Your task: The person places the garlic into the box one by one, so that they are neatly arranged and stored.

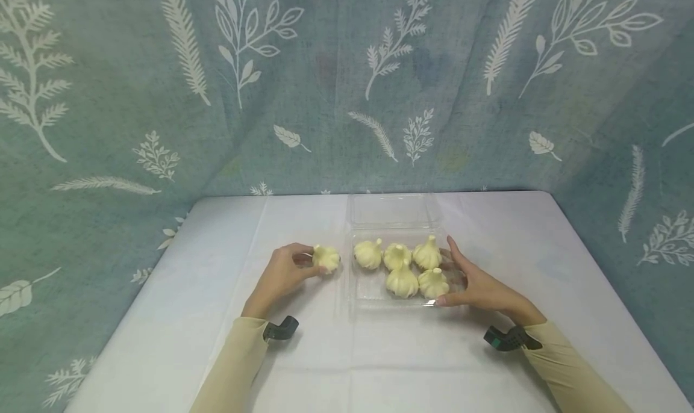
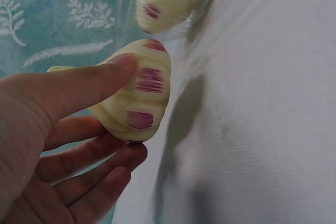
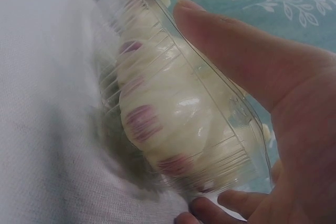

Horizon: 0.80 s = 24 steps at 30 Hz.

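My left hand [image 1: 282, 276] pinches a pale garlic bulb [image 1: 326, 259] between thumb and fingers, just left of a clear plastic container [image 1: 371, 294]. In the left wrist view, purple streaks mark this garlic bulb [image 2: 149, 85], and the thumb lies across its side. Several more garlic bulbs [image 1: 402, 280] sit inside the container, grouped toward its middle and right. At the container's right side, my right hand [image 1: 479, 288] holds it, thumb on the near corner and fingers along the far part. Through the clear wall in the right wrist view, a streaked bulb [image 3: 157, 114] shows.
The container's hinged lid [image 1: 393, 211] lies open behind it, toward the back edge of the table. A white cloth [image 1: 303, 365] covers the table. Behind and at both sides hangs a blue-green curtain [image 1: 325, 88] with white leaf patterns.
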Available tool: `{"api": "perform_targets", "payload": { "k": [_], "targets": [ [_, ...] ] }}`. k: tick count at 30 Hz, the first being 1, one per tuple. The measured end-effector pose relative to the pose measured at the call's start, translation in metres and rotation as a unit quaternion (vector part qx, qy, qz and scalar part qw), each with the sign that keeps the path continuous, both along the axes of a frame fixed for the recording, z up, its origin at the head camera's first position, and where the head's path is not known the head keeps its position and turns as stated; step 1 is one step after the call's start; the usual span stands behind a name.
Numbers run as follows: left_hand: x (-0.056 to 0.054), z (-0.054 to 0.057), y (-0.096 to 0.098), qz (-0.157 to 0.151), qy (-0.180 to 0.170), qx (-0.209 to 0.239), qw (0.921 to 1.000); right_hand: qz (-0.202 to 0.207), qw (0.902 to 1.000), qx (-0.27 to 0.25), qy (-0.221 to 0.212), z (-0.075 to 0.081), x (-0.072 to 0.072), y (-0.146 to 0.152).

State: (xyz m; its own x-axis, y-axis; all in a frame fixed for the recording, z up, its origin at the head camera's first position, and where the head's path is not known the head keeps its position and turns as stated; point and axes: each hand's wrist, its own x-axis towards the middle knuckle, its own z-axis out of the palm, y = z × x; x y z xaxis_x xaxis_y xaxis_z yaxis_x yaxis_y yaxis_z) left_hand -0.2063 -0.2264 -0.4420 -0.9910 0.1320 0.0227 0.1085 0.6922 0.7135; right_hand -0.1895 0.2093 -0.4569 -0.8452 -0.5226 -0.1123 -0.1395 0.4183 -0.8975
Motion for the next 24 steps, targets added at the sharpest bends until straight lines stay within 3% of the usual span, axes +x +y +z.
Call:
{"api": "perform_targets", "payload": {
  "k": [14,24],
  "targets": [
    [0.003,0.011,0.0,-0.001,0.024,0.012,0.9996,0.007,0.9999,-0.01,0.0,-0.002,0.0,0.001],
    [0.005,0.02,-0.001,-0.02,0.075,0.018,0.9969,0.008,0.9998,-0.016,-0.003,-0.001,0.0,0.0]
  ]
}}
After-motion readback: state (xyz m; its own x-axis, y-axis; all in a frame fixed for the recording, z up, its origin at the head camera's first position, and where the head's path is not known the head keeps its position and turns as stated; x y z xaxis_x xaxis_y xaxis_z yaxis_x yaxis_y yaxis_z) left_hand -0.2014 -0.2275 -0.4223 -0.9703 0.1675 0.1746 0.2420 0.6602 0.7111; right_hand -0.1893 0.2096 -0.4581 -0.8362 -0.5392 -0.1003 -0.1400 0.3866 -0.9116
